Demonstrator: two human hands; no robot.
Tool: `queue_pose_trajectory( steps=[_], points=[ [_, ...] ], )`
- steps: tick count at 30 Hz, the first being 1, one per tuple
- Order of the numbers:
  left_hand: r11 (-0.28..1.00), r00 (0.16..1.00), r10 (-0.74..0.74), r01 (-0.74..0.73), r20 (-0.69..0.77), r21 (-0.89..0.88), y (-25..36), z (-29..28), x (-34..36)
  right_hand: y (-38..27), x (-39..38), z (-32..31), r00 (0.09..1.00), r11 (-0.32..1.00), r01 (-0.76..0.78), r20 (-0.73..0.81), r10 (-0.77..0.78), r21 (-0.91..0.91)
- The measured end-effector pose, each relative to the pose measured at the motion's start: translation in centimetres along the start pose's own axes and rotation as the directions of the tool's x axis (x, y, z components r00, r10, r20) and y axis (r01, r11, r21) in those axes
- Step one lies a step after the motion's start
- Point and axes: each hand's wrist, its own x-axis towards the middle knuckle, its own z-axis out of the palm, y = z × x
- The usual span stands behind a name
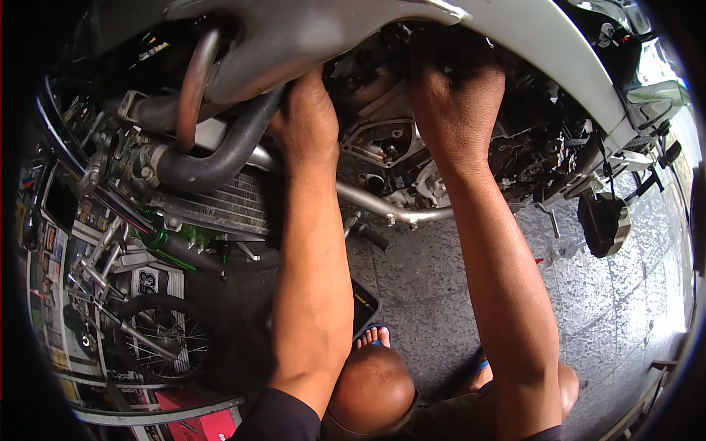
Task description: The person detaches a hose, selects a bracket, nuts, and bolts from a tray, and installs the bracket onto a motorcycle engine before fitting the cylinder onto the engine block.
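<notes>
- Nearest, the person's bare knee rises between two dark sleeves; on the near left sits a red box.
- Slightly farther, a foot in a blue sandal rests on the grey tiled floor, just beside a dark tray partly hidden by the left forearm.
- Off to the left, a spoked wheel with a black tyre stands well apart from both hands.
- Beyond the floor, the motorcycle stretches from left to right across the far half, its inner parts exposed; a dark, blocky part hangs at its right.
- Along its near side, a silver pipe curves past the left forearm, with a finned radiator to the left.
- Above the radiator, a thick black hose bends up to the left hand, which is just beside it; whether they touch, I cannot tell.
- Between the wrists, the engine shows an open, angular cavity.
- Farthest, both hands reach beneath a broad grey cover, the right hand into a dark gap. The fingers of both are hidden, so I cannot tell whether they are apart, together or clamped on something.
</notes>
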Motion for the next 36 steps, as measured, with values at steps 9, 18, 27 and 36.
queue_pose_trajectory(
  steps=[9,18,27,36],
  points=[
    [0.812,0.771,-0.197,0.474,0.605,-0.339,2.8,0.3,0.4,-0.2,1.0,-0.7,0.989,0.982,0.069,0.139,-0.045,-0.177],
    [0.969,0.978,-0.033,-0.019,0.204,0.245,-1.5,1.0,1.2,-0.5,1.1,0.2,0.975,0.992,0.003,0.219,0.026,-0.129],
    [0.956,0.982,-0.016,-0.039,0.187,0.289,-1.6,0.1,1.3,-0.5,0.6,2.5,0.982,0.865,0.174,0.147,-0.118,-0.47],
    [0.966,0.978,-0.175,0.15,0.11,0.208,-0.6,0.8,0.9,-0.3,0.6,3.4,0.989,0.788,0.145,0.088,-0.115,-0.599]
  ],
)
